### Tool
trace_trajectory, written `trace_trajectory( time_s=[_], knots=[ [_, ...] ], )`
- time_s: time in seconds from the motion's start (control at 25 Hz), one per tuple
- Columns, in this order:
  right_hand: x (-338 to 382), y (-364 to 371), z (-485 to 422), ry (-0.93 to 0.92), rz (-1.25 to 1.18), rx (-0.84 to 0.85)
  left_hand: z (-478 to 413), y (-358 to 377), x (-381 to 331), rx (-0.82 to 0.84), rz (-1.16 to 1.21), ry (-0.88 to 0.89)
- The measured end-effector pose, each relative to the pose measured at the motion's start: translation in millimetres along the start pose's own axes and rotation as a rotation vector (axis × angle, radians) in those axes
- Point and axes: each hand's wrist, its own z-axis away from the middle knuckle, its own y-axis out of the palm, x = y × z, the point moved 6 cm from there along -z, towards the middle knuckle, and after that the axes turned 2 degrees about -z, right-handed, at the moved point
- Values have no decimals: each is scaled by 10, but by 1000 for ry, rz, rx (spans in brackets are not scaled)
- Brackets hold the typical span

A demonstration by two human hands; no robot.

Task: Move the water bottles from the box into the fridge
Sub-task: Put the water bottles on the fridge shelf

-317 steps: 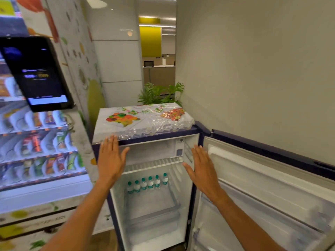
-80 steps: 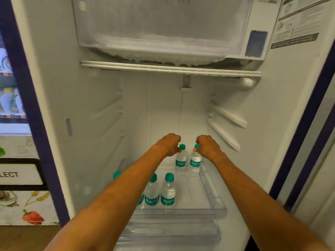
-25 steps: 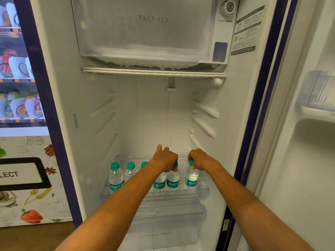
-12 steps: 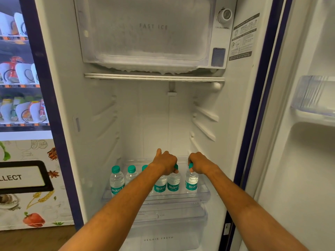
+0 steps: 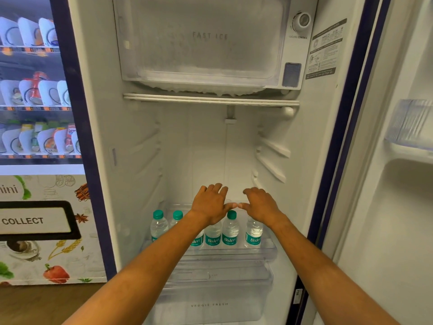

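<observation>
Bottles [image 5: 230, 231] on fridge shelf [image 5: 269, 250]; vending machine [image 5: 35, 113]; L hand [image 5: 210, 205], R hand [image 5: 262, 207] fingers [image 5: 249, 191] spread, empty

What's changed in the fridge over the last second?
Both hands let go: the left hand and right hand released the green-capped clear plastic water bottles, opened, and lifted just above them. The bottles stay upright in their row on the transparent shelf.
</observation>
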Motion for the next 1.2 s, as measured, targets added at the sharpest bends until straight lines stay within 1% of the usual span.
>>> trace_trajectory(
  time_s=[0.04,0.12,0.28,0.48,0.64,0.76,0.84,0.92,1.08,1.2],
  knots=[
    [77,-14,38,-28,-15,-59,64,-33,42,-41,13,-17],
    [245,22,138,-75,-53,-110,228,-81,128,-89,18,-35],
    [581,134,358,-148,-142,-164,647,-85,337,-116,-15,-44],
    [1079,359,673,-291,-238,-205,1328,-114,712,-162,-23,-41],
    [1545,623,997,-425,-270,-245,2010,-192,1005,-256,-53,38],
    [1959,946,1268,-545,-326,-200,2589,-177,1246,-270,-78,136],
    [2249,1199,1440,-614,-355,-132,2982,-104,1438,-238,-80,162],
    [2571,1489,1606,-683,-346,-51,3346,49,1704,-160,-113,131],
    [3164,1995,1838,-769,-323,99,3858,531,2240,-12,-126,-34],
    [3535,2392,1967,-778,-341,216,4144,1028,2502,167,-73,-145]
  ],
)
